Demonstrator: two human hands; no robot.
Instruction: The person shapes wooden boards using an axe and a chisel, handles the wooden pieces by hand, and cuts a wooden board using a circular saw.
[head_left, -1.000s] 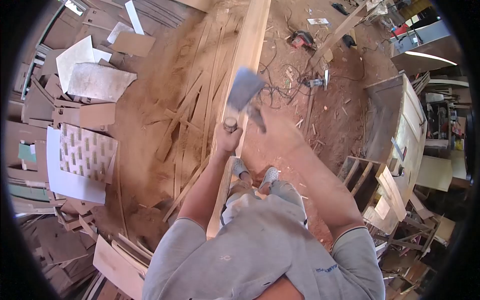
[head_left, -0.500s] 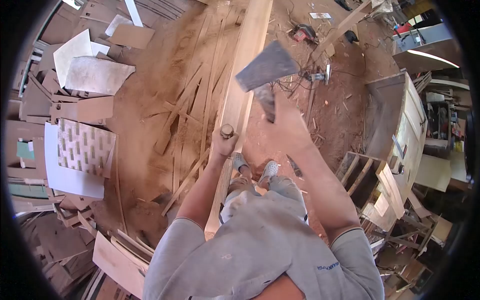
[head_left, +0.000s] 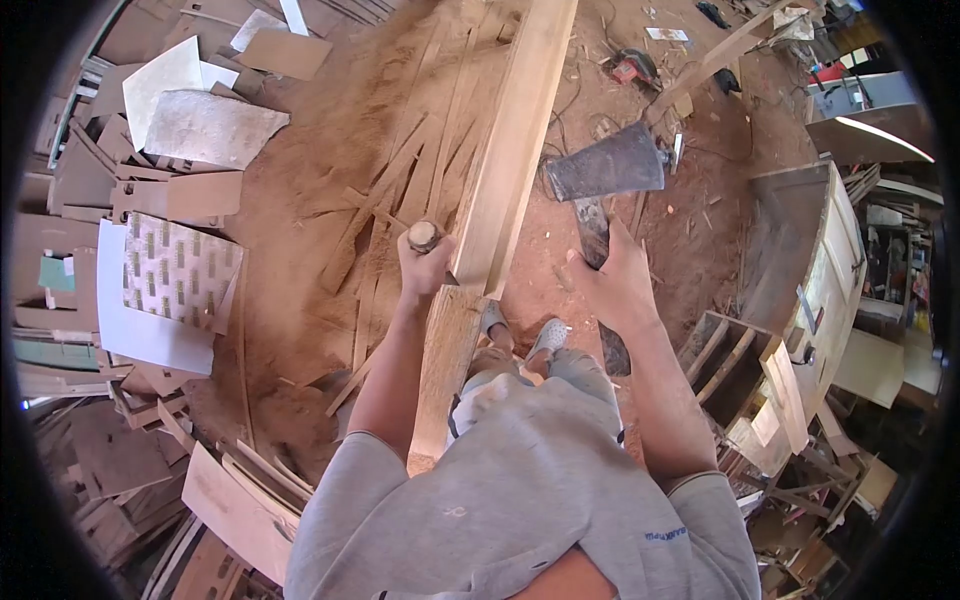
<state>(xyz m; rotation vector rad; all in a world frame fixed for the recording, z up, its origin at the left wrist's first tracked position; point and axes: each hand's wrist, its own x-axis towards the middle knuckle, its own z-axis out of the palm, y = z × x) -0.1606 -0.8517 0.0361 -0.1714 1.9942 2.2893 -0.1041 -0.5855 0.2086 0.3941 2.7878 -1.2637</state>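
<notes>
My left hand (head_left: pixel 428 268) is wrapped round the wooden handle of a chisel (head_left: pixel 424 236), seen end-on; its blade is hidden. That fist sits against the left side of a long pale timber (head_left: pixel 517 140), close to its near end. A rougher piece of wood (head_left: pixel 447 345) lies under that end and runs toward my body. To the right, my right hand (head_left: pixel 620 283) grips a mallet (head_left: pixel 608 163) by its dark, worn handle. The mallet's broad dark head is raised to the right of the timber, apart from it and from the chisel.
Loose wood strips (head_left: pixel 375 215) lie on the sawdust at left. Board offcuts (head_left: pixel 215 128) and a patterned sheet (head_left: pixel 180 270) are stacked farther left. A red power tool (head_left: pixel 632 68) with cables sits on the ground ahead. A wooden cabinet (head_left: pixel 820 250) stands at right.
My right hand has carried the mallet to the right and lower, away from the timber. My left hand with the chisel has shifted left, uncovering the timber's near end. The view has shifted slightly.
</notes>
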